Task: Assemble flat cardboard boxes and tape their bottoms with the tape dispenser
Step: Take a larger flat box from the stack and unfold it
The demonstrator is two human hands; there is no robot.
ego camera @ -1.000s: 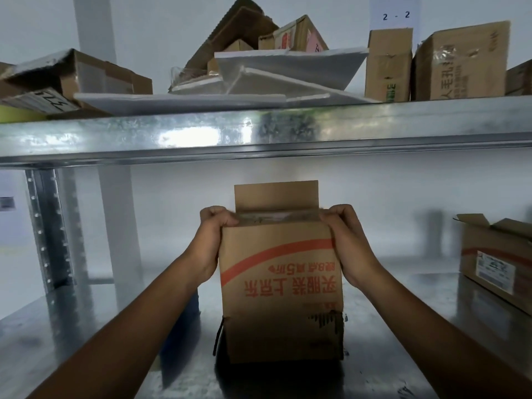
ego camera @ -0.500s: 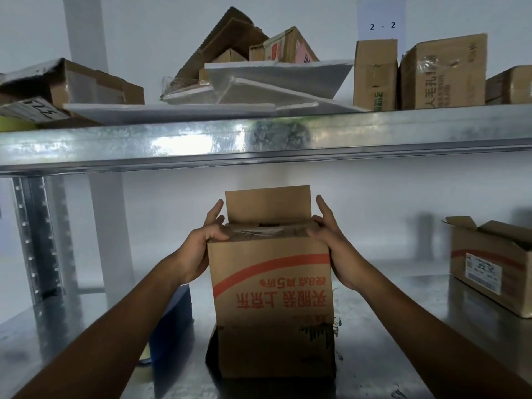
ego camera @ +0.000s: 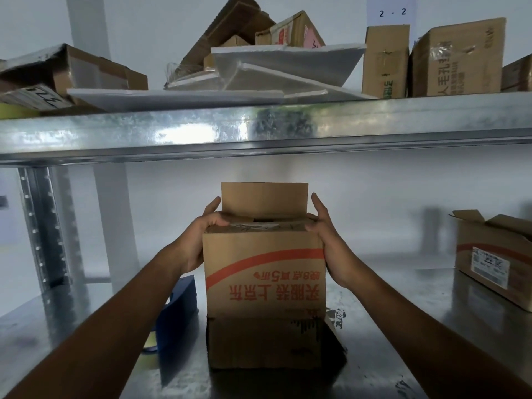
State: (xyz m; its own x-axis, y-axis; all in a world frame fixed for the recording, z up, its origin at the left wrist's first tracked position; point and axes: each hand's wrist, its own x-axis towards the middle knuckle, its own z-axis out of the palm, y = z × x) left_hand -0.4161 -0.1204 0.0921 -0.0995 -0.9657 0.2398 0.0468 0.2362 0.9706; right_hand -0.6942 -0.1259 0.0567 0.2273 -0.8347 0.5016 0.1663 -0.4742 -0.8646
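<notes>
**Closing the bottom flaps squarely before taping**

The cardboard box [ego camera: 264, 283] stands on the metal shelf [ego camera: 403, 326], in the middle and near the person, with its print upside down, so the end facing up is judged to be the bottom. The left hand [ego camera: 198, 240] and right hand [ego camera: 331, 243] clasp its upper corners from either side. Both are wide, with fingers straight along the box sides and thumbs pressing down on the folded-in flaps. The far flap [ego camera: 264, 200] is upright between the fingertips.

The step in hand appears to be folding that last flap down. To do it well, the person should keep both thumbs holding the inner flaps flat and bring the far flap forward until its edge meets the near one with no gap and no overlap. The walls must stay square under even pressure from both sides.

The box rests on its loose lower flaps, one splayed out at the right, so hard downward pressure could tip it.

A blue object [ego camera: 177, 312] just left of the box, partly hidden by the forearm, may be the tape dispenser; that cannot be told for certain.
</notes>
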